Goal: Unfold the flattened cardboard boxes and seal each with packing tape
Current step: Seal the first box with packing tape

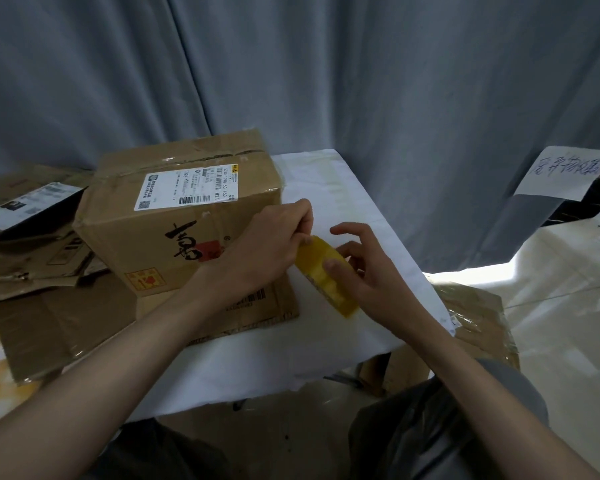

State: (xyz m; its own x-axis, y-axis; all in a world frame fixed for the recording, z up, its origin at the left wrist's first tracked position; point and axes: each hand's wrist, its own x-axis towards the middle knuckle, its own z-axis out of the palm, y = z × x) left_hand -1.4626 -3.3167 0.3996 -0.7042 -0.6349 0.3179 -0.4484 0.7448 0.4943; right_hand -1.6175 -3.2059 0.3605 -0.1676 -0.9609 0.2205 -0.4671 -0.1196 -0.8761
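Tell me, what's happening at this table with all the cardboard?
A person is working on boxes at a white-covered table. Both hands are on a yellow roll of packing tape: the right hand holds the roll while the left hand pinches at its upper edge, apparently picking at the tape's end. An assembled cardboard box stands just left of the hands, and flattened boxes lie further left.

Grey curtain behind white-covered table.

Yellow tape roll beside an erected, labelled cardboard box.
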